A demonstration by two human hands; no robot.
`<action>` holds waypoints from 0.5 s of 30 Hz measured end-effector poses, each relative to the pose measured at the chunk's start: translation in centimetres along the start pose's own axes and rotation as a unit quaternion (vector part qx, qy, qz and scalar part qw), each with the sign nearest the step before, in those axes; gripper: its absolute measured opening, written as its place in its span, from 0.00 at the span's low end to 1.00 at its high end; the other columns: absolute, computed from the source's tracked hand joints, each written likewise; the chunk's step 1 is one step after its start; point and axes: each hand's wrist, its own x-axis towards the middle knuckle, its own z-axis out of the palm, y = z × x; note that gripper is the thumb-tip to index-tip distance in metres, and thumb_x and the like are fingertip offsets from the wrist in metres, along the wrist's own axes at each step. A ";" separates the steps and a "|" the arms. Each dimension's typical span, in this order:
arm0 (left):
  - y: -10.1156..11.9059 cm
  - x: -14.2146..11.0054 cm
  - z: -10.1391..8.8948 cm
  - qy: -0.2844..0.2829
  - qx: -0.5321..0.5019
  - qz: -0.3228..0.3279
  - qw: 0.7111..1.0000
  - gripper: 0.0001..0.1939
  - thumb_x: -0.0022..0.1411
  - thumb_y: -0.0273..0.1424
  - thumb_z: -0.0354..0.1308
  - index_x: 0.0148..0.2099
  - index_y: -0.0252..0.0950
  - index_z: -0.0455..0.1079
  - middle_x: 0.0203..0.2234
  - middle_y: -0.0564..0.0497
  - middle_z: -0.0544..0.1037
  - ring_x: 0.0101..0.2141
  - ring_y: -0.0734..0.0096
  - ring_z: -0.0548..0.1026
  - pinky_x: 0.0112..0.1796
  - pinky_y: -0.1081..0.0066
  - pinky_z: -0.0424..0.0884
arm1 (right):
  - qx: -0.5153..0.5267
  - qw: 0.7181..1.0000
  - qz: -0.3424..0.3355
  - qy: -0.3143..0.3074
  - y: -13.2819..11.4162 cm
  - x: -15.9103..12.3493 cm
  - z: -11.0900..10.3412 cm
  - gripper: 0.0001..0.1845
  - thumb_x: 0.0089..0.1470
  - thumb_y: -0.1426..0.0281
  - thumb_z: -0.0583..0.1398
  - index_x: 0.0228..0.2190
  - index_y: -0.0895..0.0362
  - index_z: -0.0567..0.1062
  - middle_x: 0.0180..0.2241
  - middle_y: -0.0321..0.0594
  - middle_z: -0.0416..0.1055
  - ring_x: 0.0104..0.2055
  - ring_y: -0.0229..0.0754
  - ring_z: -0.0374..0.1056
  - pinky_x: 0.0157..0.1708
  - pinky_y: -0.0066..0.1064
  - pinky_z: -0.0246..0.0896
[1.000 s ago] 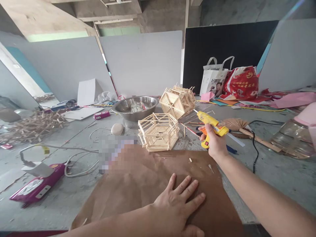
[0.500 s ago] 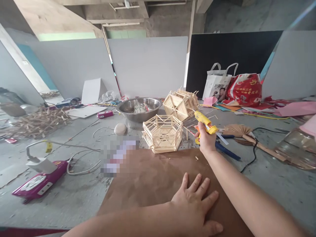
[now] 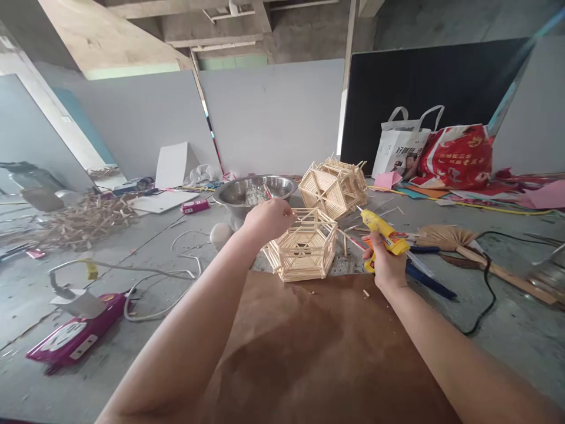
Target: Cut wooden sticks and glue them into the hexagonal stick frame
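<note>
A hexagonal basket of thin wooden sticks (image 3: 306,247) stands at the far edge of a brown paper sheet (image 3: 318,347). My left hand (image 3: 267,219) is stretched out to its upper left rim with fingers curled on the sticks. My right hand (image 3: 386,265) grips a yellow glue gun (image 3: 380,227) just right of the basket, nozzle pointing up and left. A second stick basket (image 3: 331,187) lies tilted on its side behind the first.
A steel bowl (image 3: 253,191) sits behind the baskets. A magenta device (image 3: 73,335) with white cables lies at left, a pile of sticks (image 3: 83,215) farther left. Bags (image 3: 441,153), coloured paper, a hand fan (image 3: 445,238) and a black cord (image 3: 485,282) occupy the right side.
My left hand has lifted off the brown paper and reached forward to the basket's rim. My right hand with the glue gun has stayed beside the basket.
</note>
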 end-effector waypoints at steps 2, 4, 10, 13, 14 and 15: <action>-0.6 1.0 0.8 -0.044 0.081 0.023 0.995 0.09 0.48 0.36 0.50 0.30 0.40 0.70 0.29 0.51 0.74 0.31 0.67 0.69 0.30 0.69 0.61 | 0.012 1.000 0.003 0.002 0.0 0.0 0.0 0.20 0.39 0.54 0.59 0.22 0.60 0.71 0.09 0.30 0.60 0.11 0.31 0.53 0.09 0.23 0.44; -1.0 1.3 1.8 -0.061 0.114 0.039 0.991 0.10 0.47 0.37 0.50 0.32 0.41 0.69 0.31 0.52 0.74 0.31 0.67 0.70 0.29 0.70 0.62 | 0.025 1.000 0.006 0.002 0.0 -0.1 0.2 0.19 0.38 0.54 0.60 0.22 0.60 0.70 0.09 0.29 0.60 0.11 0.30 0.53 0.09 0.23 0.44; -1.6 1.3 3.2 -0.087 0.101 0.056 0.989 0.13 0.45 0.38 0.52 0.34 0.40 0.68 0.32 0.51 0.74 0.32 0.65 0.70 0.30 0.70 0.62 | 0.025 1.000 0.010 -0.008 0.0 -0.1 0.4 0.20 0.38 0.54 0.59 0.21 0.60 0.70 0.09 0.28 0.59 0.09 0.28 0.52 0.08 0.21 0.45; -1.7 1.1 3.3 -0.105 0.082 0.057 0.989 0.13 0.45 0.35 0.51 0.36 0.39 0.68 0.29 0.52 0.74 0.30 0.69 0.71 0.28 0.72 0.63 | 0.018 1.000 0.012 -0.010 0.1 -0.1 0.2 0.20 0.38 0.54 0.59 0.21 0.60 0.70 0.09 0.28 0.60 0.09 0.28 0.52 0.08 0.21 0.45; -1.7 1.1 3.3 -0.110 0.075 0.056 0.990 0.13 0.46 0.34 0.51 0.36 0.39 0.67 0.27 0.52 0.74 0.29 0.70 0.71 0.28 0.73 0.63 | 0.016 1.000 0.013 -0.011 0.1 -0.1 0.2 0.20 0.38 0.54 0.59 0.22 0.60 0.70 0.09 0.28 0.60 0.09 0.28 0.53 0.08 0.21 0.46; -1.7 1.0 3.3 -0.115 0.068 0.054 0.990 0.13 0.46 0.33 0.50 0.37 0.38 0.67 0.26 0.53 0.75 0.27 0.71 0.71 0.27 0.73 0.63 | 0.015 1.000 0.015 -0.013 0.1 -0.1 0.1 0.20 0.39 0.54 0.59 0.22 0.60 0.70 0.09 0.28 0.60 0.10 0.28 0.53 0.08 0.21 0.46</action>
